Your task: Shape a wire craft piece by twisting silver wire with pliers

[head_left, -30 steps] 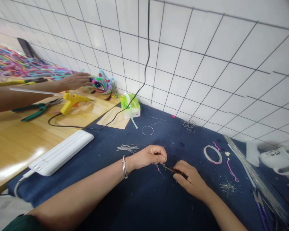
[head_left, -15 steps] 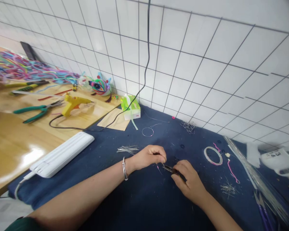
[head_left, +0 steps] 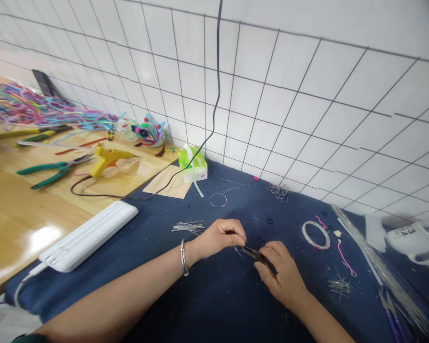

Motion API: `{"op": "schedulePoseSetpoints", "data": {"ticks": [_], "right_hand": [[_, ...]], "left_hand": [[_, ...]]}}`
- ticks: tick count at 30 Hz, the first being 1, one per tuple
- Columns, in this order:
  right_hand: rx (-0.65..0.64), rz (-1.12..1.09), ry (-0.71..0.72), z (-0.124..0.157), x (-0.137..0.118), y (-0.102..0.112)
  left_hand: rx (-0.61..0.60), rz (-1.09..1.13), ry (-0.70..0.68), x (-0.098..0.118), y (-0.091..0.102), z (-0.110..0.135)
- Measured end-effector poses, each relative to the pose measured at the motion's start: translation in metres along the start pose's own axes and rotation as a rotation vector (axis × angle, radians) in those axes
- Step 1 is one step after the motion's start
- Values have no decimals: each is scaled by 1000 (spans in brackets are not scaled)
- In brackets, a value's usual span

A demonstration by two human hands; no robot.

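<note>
Above the dark blue cloth, my left hand [head_left: 224, 237] pinches a thin wire [head_left: 239, 251] with a bit of pink on it; most of the wire is hidden by the fingers. My right hand [head_left: 279, 272] is closed around small dark pliers [head_left: 254, 255], whose jaws point left and reach the left fingertips at the wire. Left of my left hand lies a bunch of cut wire pieces [head_left: 188, 227]. Beyond the hands rests a wire ring [head_left: 218, 200]. Another wire heap [head_left: 340, 286] lies right of my right hand.
A white power strip [head_left: 89, 238] lies at left, by a wooden table with a yellow glue gun [head_left: 109, 159] and green-handled pliers [head_left: 55, 172]. A black cable hangs down the tiled wall. At right are a wire coil [head_left: 315, 235], long wires [head_left: 379, 267] and purple-handled scissors [head_left: 391, 312].
The pliers' jaws have moved slightly closer to my left fingertips. The view has tilted a little. A blurred hand at the far left edge is gone from view.
</note>
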State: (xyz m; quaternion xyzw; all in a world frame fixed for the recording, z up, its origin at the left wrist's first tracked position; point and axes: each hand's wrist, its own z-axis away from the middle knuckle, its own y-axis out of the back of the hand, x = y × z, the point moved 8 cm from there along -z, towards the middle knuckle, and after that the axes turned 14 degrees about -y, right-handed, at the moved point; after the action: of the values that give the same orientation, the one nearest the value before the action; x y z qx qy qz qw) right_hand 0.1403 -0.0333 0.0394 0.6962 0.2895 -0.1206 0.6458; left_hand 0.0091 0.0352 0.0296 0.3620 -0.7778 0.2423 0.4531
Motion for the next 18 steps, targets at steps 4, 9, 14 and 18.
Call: {"op": "schedulePoseSetpoints", "data": {"ticks": [4, 9, 14, 18], "right_hand": [[-20, -45, 16, 0, -1, -1], [-108, -126, -4, -2, -2, -7], [-171, -133, -35, -1, -1, -12], [-191, -136, -53, -1, 2, -15]], "left_hand": [[-5, 9, 8, -3, -1, 1], [-2, 43, 13, -4, -2, 2], [-2, 28, 26, -6, -3, 2], [-15, 9, 23, -3, -3, 2]]}}
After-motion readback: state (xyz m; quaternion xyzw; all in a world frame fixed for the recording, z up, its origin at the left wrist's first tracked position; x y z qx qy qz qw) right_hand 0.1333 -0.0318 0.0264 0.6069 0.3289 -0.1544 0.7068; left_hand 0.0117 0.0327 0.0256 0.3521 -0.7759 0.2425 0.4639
